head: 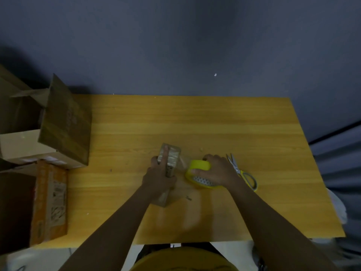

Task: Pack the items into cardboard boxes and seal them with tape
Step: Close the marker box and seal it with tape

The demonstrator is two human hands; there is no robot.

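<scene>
Left hand [159, 178]: small brown cardboard box [169, 163] is gripped, forefinger laid straight along its top.
Right hand [216, 171]: yellow tape roll [199, 171], at the box's 3 o'clock, is clasped.

Far half of worktop [195, 118] bare, open passage L to R. Mid-front blocked: small box [169, 159] under left hand [159, 177], tape roll [199, 173] under right hand [216, 171], narrow gap btwn them. Scissors [242, 173] just R of that hand. 2 big cartons, 1 open [64, 124], 1 orange [50, 202], wall off L edge. R side beyond scissors free.
</scene>
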